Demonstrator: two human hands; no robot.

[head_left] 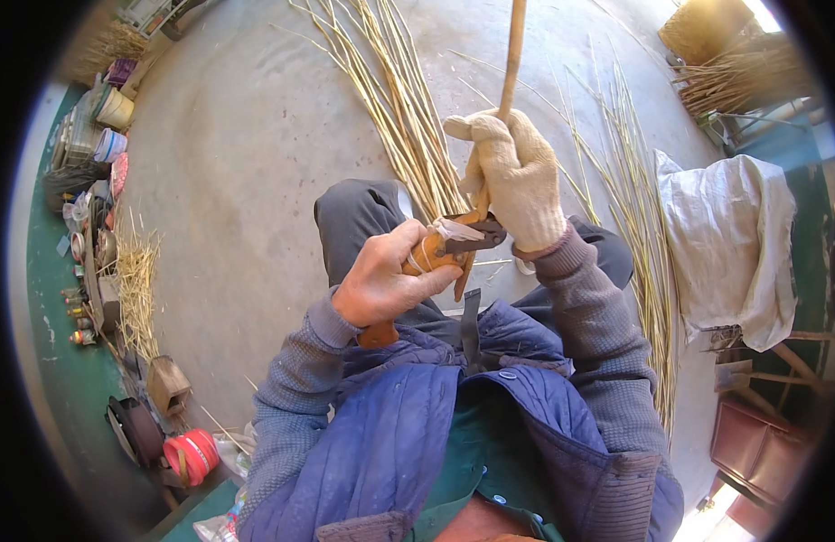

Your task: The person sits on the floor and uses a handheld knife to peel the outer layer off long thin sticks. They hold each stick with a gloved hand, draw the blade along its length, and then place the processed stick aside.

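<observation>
My bare left hand (381,278) is wrapped round a hand tool (428,256) with an orange-brown wooden body, pale string wound about it and a dark metal head. My right hand (523,181), in a cream knitted glove, has its fingers closed round a thin tan rod (513,56), which stands nearly upright above the fist. The gloved hand is right beside the metal head, and the rod's lower end is partly hidden there. Both hands are over my lap, between my knees.
A bundle of long peeled rods (395,99) lies on the concrete floor ahead. More thin rods (636,212) stretch along the right, next to a white woven sack (729,244). Short straw-like offcuts (137,289), a red round container (192,456) and assorted jars line the left wall.
</observation>
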